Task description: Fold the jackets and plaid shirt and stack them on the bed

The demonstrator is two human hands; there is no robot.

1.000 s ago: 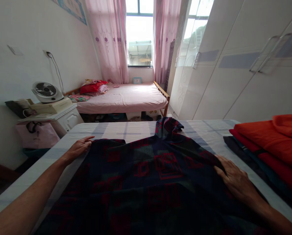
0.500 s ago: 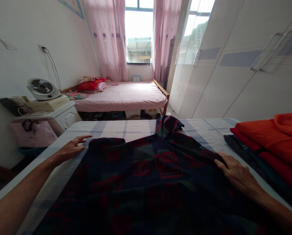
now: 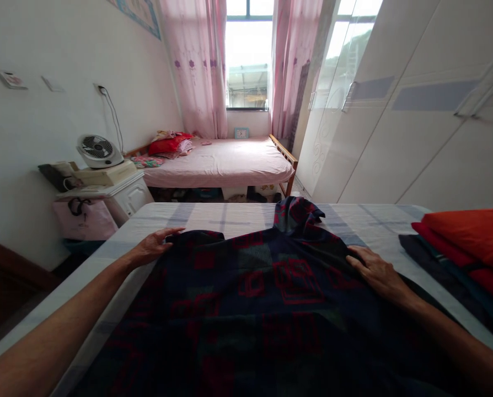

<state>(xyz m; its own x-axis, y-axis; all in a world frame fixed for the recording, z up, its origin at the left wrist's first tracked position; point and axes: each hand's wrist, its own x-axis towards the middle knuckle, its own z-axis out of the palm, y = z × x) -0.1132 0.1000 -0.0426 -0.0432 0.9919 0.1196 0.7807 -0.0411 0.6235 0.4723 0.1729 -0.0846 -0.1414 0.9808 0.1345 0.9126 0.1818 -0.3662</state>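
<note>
A dark navy shirt (image 3: 255, 284) with red square patterns lies spread on the bed in front of me, its collar (image 3: 296, 212) bunched at the far end. At the left shoulder edge, my left hand (image 3: 153, 247) has fingers and thumb closed on the cloth. On the opposite shoulder, my right hand (image 3: 374, 273) holds the fabric, fingers and thumb close together. The near part of the shirt is in deep shade and runs out of view.
Folded clothes in orange, red and dark colours (image 3: 465, 234) are stacked at the right on the checked bed sheet (image 3: 246, 216). Beyond stand a pink-covered bed (image 3: 230, 160) and a white wardrobe (image 3: 420, 149). A fan (image 3: 100, 150) sits on a cabinet at left.
My left hand has reached in to the shirt's left shoulder edge and taken hold of it. My right hand has shifted inward along the other shoulder. The view has turned slightly left.
</note>
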